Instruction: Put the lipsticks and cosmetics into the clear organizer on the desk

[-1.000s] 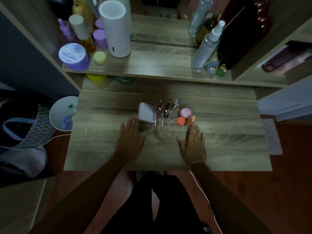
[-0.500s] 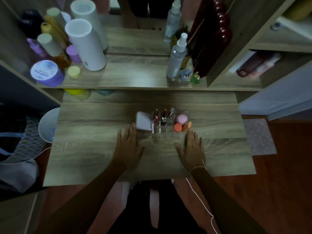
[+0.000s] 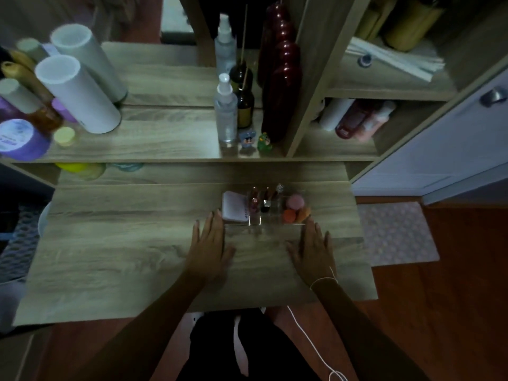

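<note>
The clear organizer (image 3: pixel 255 221) stands on the wooden desk (image 3: pixel 123 243), right of centre. Upright lipsticks (image 3: pixel 259 198) fill its middle slots. Pink and orange makeup sponges (image 3: pixel 295 209) sit in its right compartment. A white compact (image 3: pixel 233 207) leans at its left end. My left hand (image 3: pixel 210 248) lies flat on the desk just in front of the organizer's left corner, fingers apart, holding nothing. My right hand (image 3: pixel 313 250) lies flat in front of the right corner, also with nothing in it.
A raised shelf behind holds a white cylinder (image 3: pixel 77 92), a purple jar (image 3: pixel 19 140), spray bottles (image 3: pixel 226 114), a dark red bottle (image 3: pixel 280 86) and two small figurines (image 3: pixel 255 138). Side cubbies at the right hold tubes (image 3: pixel 357 119). A patterned mat (image 3: pixel 395 232) lies on the floor.
The view has tilted upward, showing more of the shelf and cubbies. Both hands stay flat on the desk in front of the organizer.
</note>
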`<state>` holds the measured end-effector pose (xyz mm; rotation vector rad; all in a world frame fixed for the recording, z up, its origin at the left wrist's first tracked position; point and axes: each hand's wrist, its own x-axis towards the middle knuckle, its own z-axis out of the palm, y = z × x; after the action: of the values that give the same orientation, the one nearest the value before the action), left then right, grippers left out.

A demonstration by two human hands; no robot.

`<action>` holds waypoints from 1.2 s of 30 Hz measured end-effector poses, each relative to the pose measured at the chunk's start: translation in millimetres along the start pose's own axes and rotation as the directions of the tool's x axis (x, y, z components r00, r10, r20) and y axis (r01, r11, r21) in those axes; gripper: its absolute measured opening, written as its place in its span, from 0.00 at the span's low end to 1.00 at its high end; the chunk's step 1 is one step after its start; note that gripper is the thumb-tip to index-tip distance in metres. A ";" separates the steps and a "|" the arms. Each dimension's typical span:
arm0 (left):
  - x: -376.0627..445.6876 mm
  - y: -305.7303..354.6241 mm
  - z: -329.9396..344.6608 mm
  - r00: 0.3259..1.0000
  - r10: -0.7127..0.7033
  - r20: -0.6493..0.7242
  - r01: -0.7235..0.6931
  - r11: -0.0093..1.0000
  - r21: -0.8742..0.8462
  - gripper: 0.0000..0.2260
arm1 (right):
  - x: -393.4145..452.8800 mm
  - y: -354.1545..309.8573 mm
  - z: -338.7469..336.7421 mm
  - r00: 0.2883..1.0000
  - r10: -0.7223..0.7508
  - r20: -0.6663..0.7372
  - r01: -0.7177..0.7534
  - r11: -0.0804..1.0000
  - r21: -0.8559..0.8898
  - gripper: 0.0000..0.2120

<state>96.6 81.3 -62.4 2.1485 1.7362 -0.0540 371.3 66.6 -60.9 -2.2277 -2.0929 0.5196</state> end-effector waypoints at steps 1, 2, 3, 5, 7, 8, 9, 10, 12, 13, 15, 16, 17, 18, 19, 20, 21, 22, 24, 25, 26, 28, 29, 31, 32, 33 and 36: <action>2.9 5.6 0.8 1.000 -0.004 0.003 0.004 1.000 0.001 0.34 | 2.3 5.0 -1.7 1.000 0.000 -0.001 0.000 1.000 0.011 0.38; 6.0 11.6 1.6 1.000 -0.006 0.002 0.006 1.000 0.004 0.33 | 4.4 10.8 -3.5 1.000 -0.003 -0.004 0.003 1.000 0.016 0.38; 9.0 17.1 1.8 1.000 -0.008 0.000 0.008 1.000 0.005 0.33 | 6.9 16.2 -5.7 1.000 -0.008 -0.005 0.008 1.000 0.014 0.38; 14.6 27.0 1.0 1.000 -0.017 -0.002 0.017 1.000 0.001 0.32 | 11.2 25.3 -9.4 1.000 -0.022 -0.003 0.022 1.000 0.013 0.37; 20.6 36.5 -0.7 1.000 -0.022 -0.004 0.022 1.000 -0.001 0.32 | 15.2 33.3 -14.3 0.999 -0.037 0.000 0.037 0.999 0.031 0.36; 23.5 40.7 -1.6 1.000 -0.022 -0.007 0.022 1.000 -0.007 0.32 | 17.6 36.5 -16.8 0.999 -0.041 0.000 0.041 0.998 0.042 0.36; 25.9 44.0 -2.7 1.000 -0.024 -0.008 0.024 1.000 -0.017 0.32 | 19.8 38.7 -19.1 0.999 -0.044 0.004 0.043 0.998 0.047 0.36; 28.1 47.5 -3.8 1.000 -0.029 -0.007 0.029 0.999 -0.029 0.32 | 22.4 41.1 -21.2 0.999 -0.044 0.010 0.044 0.998 0.047 0.36; 31.9 52.9 -5.0 0.999 -0.040 -0.009 0.040 0.999 -0.030 0.32 | 27.0 44.7 -24.7 0.999 -0.041 0.024 0.040 0.998 0.053 0.36; 33.4 54.9 -5.2 0.999 -0.046 -0.014 0.046 0.999 -0.025 0.32 | 28.9 46.1 -26.1 0.999 -0.039 0.031 0.038 0.998 0.058 0.36; 36.1 57.1 -5.9 0.998 -0.057 -0.017 0.056 0.998 -0.027 0.32 | 31.2 47.5 -28.0 0.998 -0.045 0.042 0.043 0.998 0.050 0.36; 37.2 57.6 -5.8 0.998 -0.061 -0.017 0.060 0.998 -0.031 0.32 | 32.2 48.1 -28.7 0.998 -0.049 0.048 0.047 0.998 0.045 0.36; 38.3 58.2 -6.0 0.998 -0.063 -0.014 0.062 0.997 -0.034 0.32 | 33.0 48.4 -29.3 0.997 -0.053 0.052 0.050 0.998 0.045 0.36; 38.9 58.6 -5.7 0.998 -0.063 -0.011 0.063 0.997 -0.035 0.33 | 33.7 48.6 -29.4 0.997 -0.056 0.050 0.053 0.997 0.052 0.36; 39.4 58.5 -5.5 0.998 -0.063 -0.007 0.063 0.997 -0.037 0.33 | 34.1 48.4 -29.2 0.997 -0.055 0.047 0.052 0.997 0.063 0.36; 40.1 58.0 -4.6 0.998 -0.064 -0.006 0.064 0.997 -0.040 0.33 | 34.4 48.5 -28.6 0.998 -0.053 0.044 0.050 0.996 0.074 0.36; 40.5 57.8 -3.8 0.998 -0.065 -0.005 0.065 0.997 -0.042 0.33 | 34.5 48.3 -27.8 0.998 -0.049 0.045 0.046 0.996 0.077 0.37; 40.8 57.0 -3.3 0.998 -0.067 -0.006 0.067 0.997 -0.043 0.33 | 34.3 48.4 -26.8 0.998 -0.048 0.048 0.044 0.996 0.078 0.38; 41.5 54.8 -3.5 0.998 -0.066 -0.001 0.066 0.997 -0.050 0.33 | 34.5 48.9 -24.5 0.997 -0.046 0.057 0.041 0.995 0.093 0.39; 41.7 54.4 -4.2 0.998 -0.061 -0.001 0.061 0.997 -0.046 0.32 | 34.0 48.9 -24.0 0.997 -0.044 0.056 0.038 0.994 0.099 0.39; 41.8 54.1 -4.2 0.999 -0.054 -0.004 0.054 0.998 -0.043 0.32 | 34.0 48.9 -23.4 0.998 -0.042 0.052 0.036 0.993 0.109 0.39; 41.9 53.4 -5.2 0.999 -0.047 -0.009 0.046 0.998 -0.039 0.31 | 33.0 48.3 -22.3 0.998 -0.036 0.045 0.030 0.992 0.125 0.39; 42.0 53.1 -6.0 0.999 -0.045 -0.010 0.045 0.998 -0.043 0.31 | 32.4 47.2 -22.1 0.998 -0.036 0.043 0.030 0.991 0.133 0.38; 40.5 52.2 -7.5 0.999 -0.028 -0.016 0.027 0.998 -0.063 0.31 | 30.7 45.7 -20.5 0.999 -0.036 0.030 0.031 0.988 0.148 0.38; 40.9 50.1 -7.0 0.999 -0.028 -0.020 0.026 0.996 -0.090 0.32 | 31.4 47.2 -17.2 0.999 -0.031 0.016 0.028 0.987 0.161 0.38; 38.0 50.8 -10.4 0.999 -0.032 -0.022 0.029 0.990 -0.136 0.32 | 29.4 45.0 -20.1 1.000 -0.021 0.012 0.018 0.983 0.182 0.38; 26.5 52.3 -6.8 0.991 -0.122 -0.051 0.107 0.966 -0.234 0.32 | 22.0 47.2 -12.4 0.999 0.011 -0.039 -0.003 0.982 0.188 0.36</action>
<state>151.3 99.4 -49.2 1.9013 1.8045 0.1815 420.8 86.3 -66.0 -2.1232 -1.9291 0.6380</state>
